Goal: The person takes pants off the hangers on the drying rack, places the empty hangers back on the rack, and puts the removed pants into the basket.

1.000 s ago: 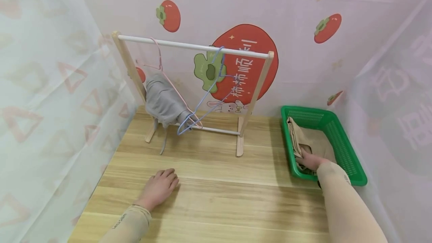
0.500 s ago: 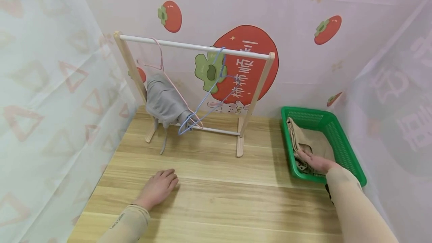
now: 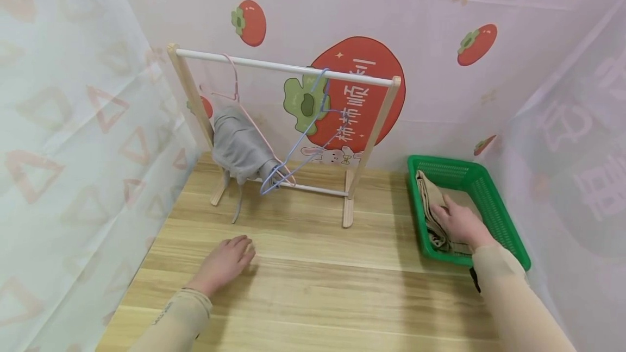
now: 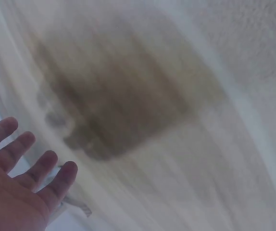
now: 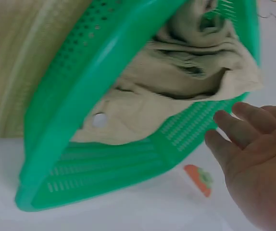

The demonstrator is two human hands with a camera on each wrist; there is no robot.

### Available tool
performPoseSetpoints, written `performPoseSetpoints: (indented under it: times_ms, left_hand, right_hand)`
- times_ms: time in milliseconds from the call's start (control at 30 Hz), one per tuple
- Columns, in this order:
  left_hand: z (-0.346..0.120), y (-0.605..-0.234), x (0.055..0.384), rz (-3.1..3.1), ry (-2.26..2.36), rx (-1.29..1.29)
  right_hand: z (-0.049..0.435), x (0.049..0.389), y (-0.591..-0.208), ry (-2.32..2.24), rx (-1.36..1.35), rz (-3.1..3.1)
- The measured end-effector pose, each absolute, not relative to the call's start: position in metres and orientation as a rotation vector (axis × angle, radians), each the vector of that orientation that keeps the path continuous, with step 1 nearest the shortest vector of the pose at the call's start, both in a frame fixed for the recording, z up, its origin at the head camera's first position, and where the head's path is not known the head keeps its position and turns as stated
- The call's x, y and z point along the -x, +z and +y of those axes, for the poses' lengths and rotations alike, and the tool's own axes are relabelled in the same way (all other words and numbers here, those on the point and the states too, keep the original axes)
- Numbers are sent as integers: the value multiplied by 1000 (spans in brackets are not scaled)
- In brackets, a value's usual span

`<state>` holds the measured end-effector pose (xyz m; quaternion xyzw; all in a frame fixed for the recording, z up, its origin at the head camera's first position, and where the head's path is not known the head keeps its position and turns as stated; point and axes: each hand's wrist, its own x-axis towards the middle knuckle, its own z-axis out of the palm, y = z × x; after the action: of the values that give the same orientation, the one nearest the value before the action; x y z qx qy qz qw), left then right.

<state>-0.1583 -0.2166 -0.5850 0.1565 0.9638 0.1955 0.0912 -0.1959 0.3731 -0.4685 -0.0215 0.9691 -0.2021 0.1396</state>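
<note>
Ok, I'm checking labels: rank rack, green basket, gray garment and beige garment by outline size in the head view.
Rack
Green basket
Gray garment, beige garment: unsure; the right hand partly covers the latter.

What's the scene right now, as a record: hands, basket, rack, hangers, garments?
left hand: over the wooden table, holding nothing
right hand: over the green basket, fingers extended; contact unclear
beige garment: in the basket, folded
rack: wooden uprights, white bars
pink hanger: on top bar
blue hanger: on top bar, right of pink
grey garment: hanging at the pink hanger
</note>
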Motion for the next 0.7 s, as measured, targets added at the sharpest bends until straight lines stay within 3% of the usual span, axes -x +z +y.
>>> performPoseSetpoints:
  times_ms: [267,700]
  left_hand:
    - [-225,-556,187,2979,597,-458]
    - [-227,-473,232,3031,821,-423]
  right_hand:
    - [350,204,-445,-731,142,2871]
    - [304,229,-411,-852,261,2847]
